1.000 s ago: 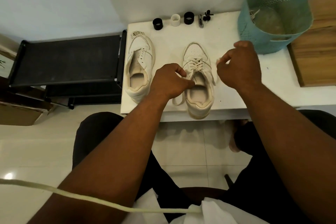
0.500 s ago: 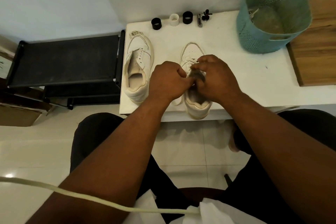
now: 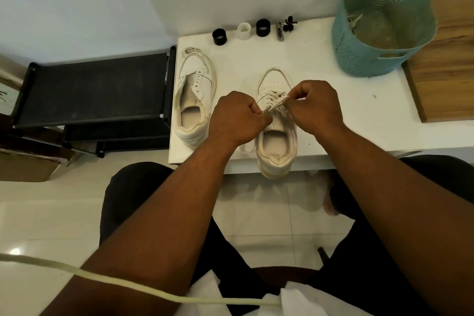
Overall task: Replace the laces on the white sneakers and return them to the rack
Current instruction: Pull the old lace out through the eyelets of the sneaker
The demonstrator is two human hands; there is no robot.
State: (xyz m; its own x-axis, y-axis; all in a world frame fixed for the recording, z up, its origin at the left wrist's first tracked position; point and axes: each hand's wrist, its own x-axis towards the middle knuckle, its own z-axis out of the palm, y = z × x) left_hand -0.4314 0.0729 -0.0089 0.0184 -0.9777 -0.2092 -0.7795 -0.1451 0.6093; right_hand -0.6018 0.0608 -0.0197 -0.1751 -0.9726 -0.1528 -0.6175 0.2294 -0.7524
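Laced sneaker [image 3: 275, 133]: on the white table [image 3: 359, 100], heel over the near edge, toe away; probably placed so to bring the eyelets close under both hands.
Lace [image 3: 275, 105]: crossed through the eyelets, the two ends drawn up above the tongue; one loose part hanging down to the table just left of the heel.
Left hand [image 3: 237, 119]: fingers curled tight, pinching one lace end at the sneaker's left side; held low, likely to keep tension.
Right hand [image 3: 314, 108]: fingers curled, pinching the other end just above the eyelets; likely the start of a knot.
Second sneaker [image 3: 193, 100]: on the table's left part, well apart from the hands, eyelets without lace; a loose lace [image 3: 189, 51] bunched at its toe, seemingly waiting for its turn.
Rack [image 3: 95, 90]: black, just beside the table's left edge, near for the return.
Basket [image 3: 382, 25]: teal, at the table's far right, something like old laces inside, hard to tell.
Small rings [image 3: 243, 31]: black and white, in a row at the far edge.
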